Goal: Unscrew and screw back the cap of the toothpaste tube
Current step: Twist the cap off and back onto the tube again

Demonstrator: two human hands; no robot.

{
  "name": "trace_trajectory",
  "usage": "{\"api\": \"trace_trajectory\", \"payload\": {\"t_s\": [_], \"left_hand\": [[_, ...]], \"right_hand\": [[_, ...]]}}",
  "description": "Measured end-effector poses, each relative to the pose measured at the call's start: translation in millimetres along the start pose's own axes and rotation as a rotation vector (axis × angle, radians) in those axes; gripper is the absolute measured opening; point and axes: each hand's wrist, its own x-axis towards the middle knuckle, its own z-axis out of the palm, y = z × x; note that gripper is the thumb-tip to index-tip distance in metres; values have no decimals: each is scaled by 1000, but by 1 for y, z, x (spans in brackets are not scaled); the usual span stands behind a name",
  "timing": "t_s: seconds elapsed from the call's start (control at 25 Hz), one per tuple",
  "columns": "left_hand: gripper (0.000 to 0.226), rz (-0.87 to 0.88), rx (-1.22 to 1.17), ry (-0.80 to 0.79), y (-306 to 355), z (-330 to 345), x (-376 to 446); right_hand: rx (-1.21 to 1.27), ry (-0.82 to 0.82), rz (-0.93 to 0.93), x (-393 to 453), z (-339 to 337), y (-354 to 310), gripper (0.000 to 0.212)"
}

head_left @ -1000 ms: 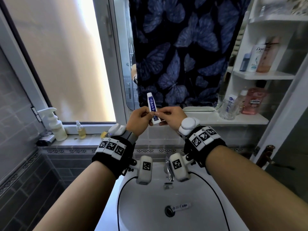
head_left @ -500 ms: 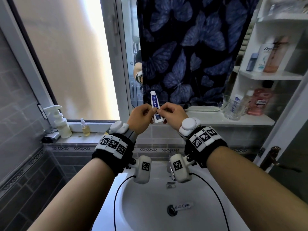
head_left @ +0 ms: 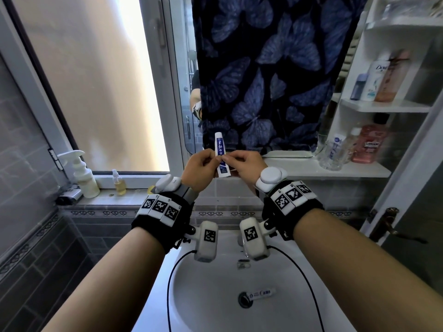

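A small white and blue toothpaste tube [head_left: 220,146] stands nearly upright in front of me, above the washbasin. My left hand [head_left: 200,170] pinches its middle from the left. My right hand [head_left: 248,166] pinches it from the right, and the fingertips of both hands meet on the tube. The tube's white upper end sticks out above my fingers and its white lower end [head_left: 224,173] shows below them. My fingers hide the part between, so I cannot tell which end bears the cap. Both wrists wear black bands with marker tags.
Below my wrists is a white washbasin [head_left: 206,305] with another small tube [head_left: 262,293] lying by the drain. A pump bottle [head_left: 82,174] and a small spray bottle [head_left: 119,182] stand on the window sill. At the right, shelves [head_left: 359,170] hold a glass and bottles, and a door handle [head_left: 388,224] juts out.
Both hands keep hold of the tube at about the same height. The tube leans slightly differently and the view has shifted a little.
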Motion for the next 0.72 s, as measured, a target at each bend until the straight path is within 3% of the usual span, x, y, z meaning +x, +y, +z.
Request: {"api": "trace_trajectory", "payload": {"t_s": [0.2,0.36,0.48,0.72], "left_hand": [[30,-36,-13,33,5,2,4],[18,-189,-136,-91,3,5,4],[21,-202,-141,-101,0,9,4],[23,-318,-283,47,-5,1,15]], "right_hand": [[-155,111,-47,6,4,-7,18],[-259,187,-43,9,-2,-8,20],[-248,155,-47,6,-5,-9,24],[-382,-7,-201,1,-9,-11,19]]}}
